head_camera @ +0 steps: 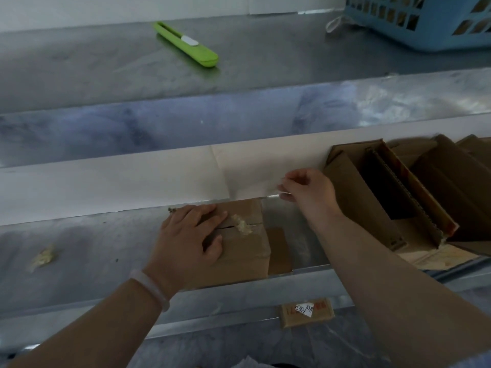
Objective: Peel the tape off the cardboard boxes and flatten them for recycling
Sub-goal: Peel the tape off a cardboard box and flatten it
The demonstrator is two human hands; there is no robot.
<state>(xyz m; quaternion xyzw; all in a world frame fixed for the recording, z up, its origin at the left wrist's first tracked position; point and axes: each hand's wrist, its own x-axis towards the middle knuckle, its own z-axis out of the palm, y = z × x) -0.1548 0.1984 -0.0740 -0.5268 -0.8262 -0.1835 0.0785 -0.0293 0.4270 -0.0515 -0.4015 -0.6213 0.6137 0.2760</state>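
Observation:
A small brown cardboard box (247, 251) sits on the steel table (93, 251) in front of me. My left hand (190, 240) rests flat on its top, fingers spread, thumb against the box's near side. A crumpled wad of tape (242, 226) sticks at the seam on the lid. My right hand (308, 188) is raised just beyond and right of the box, pinching a strip of clear tape (279, 192) between thumb and fingers. The strip is hard to see against the white surface behind.
Opened and flattened cardboard boxes (398, 192) lie at the right. A green utility knife (186, 45) lies on the far steel surface, with a blue plastic basket (419, 19) at the back right. A tape scrap (43, 257) sits at the left, a labelled cardboard piece (307, 312) near me.

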